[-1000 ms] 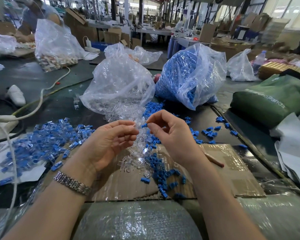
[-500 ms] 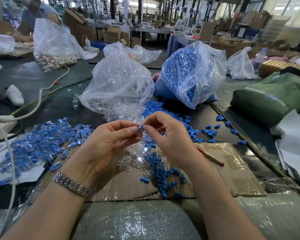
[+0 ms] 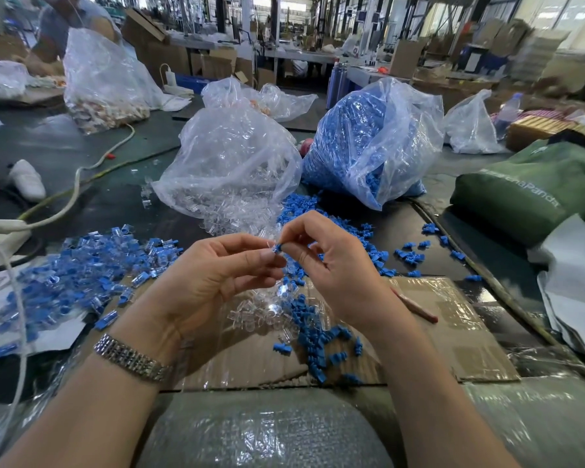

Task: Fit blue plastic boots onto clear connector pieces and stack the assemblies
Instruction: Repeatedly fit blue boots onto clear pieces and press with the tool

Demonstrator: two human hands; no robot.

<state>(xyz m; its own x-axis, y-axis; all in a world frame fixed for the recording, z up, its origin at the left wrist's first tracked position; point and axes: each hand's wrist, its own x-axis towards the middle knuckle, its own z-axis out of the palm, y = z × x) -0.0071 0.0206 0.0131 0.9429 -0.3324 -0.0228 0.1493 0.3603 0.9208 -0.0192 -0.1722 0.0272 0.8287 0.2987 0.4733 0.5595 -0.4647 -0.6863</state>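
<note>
My left hand (image 3: 217, 275) pinches a clear connector piece (image 3: 270, 246) between thumb and fingertips. My right hand (image 3: 338, 265) pinches a small blue boot (image 3: 278, 248) and holds it against the connector, above the cardboard sheet (image 3: 453, 332). Loose clear connectors (image 3: 267, 312) and loose blue boots (image 3: 314, 336) lie on the cardboard beneath my hands. A heap of fitted blue-and-clear assemblies (image 3: 81, 268) spreads at the left. Behind stand a bag of clear connectors (image 3: 230, 163) and a bag of blue boots (image 3: 368, 140).
A green bag (image 3: 534, 187) and white sheets (image 3: 574, 285) lie at the right. A white cable (image 3: 65, 201) runs across the left of the table. Bubble wrap (image 3: 260, 434) covers the near edge. Another person works at the far left beside more plastic bags (image 3: 102, 79).
My fingertips have closed together, bringing the blue boot in my right hand up against the clear connector in my left. Both hands have stayed in the same place.
</note>
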